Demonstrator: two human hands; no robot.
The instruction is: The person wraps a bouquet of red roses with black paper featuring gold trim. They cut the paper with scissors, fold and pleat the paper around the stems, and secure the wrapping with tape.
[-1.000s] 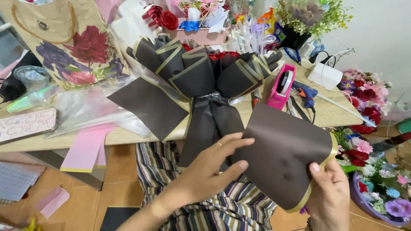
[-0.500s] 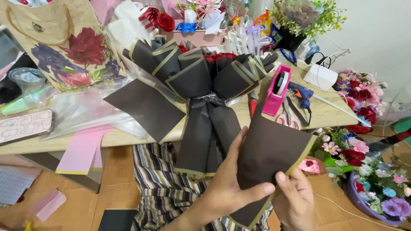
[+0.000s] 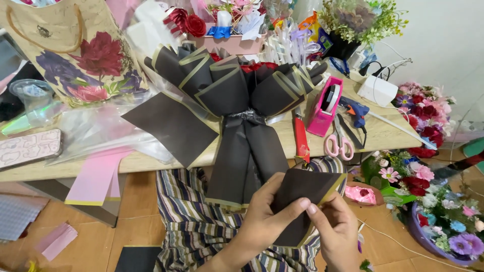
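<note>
Two hands on one folded sheet of dark brown wrapping paper with gold edge (image 3: 307, 194), below table (image 3: 151, 161) edge, over striped lap. Left hand (image 3: 264, 219) gripping sheet, thumb on top. Right hand (image 3: 335, 229) pinching lower fold. Dark-wrapped bouquet (image 3: 242, 95) on table above; pink tape dispenser (image 3: 325, 106) to right.

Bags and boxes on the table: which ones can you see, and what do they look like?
Paper gift bag: far left on the table, beige with big red and purple flowers, rope handle.
Pink box: at the back, long and low, holding craft bits.
White box: right end, small and plain.
Phone: left edge, lying flat, pink patterned case.
</note>
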